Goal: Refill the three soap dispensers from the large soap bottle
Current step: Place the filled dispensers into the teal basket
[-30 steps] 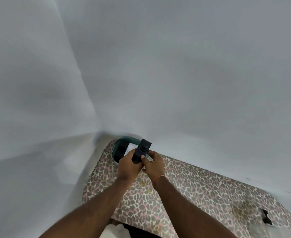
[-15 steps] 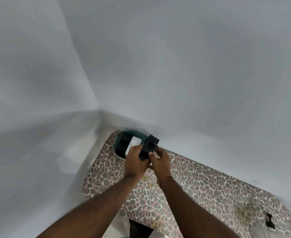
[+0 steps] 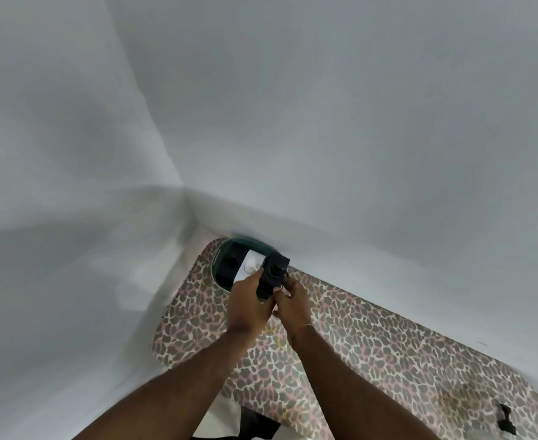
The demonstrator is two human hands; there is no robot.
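- Two hands meet over the far corner of the leopard-print counter [image 3: 372,360].
- Left hand [image 3: 248,304] wraps the black dispenser [image 3: 272,276], lifted just above the green tray [image 3: 220,265].
- Right hand [image 3: 293,304] pinches at its pump top.
- White dispenser [image 3: 251,265] sits in the tray.

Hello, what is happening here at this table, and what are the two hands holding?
A person holds a black square dispenser in both hands above a leopard-print table. The left hand grips its body, and the right hand pinches at its top. Behind it, a green tray holds more containers.
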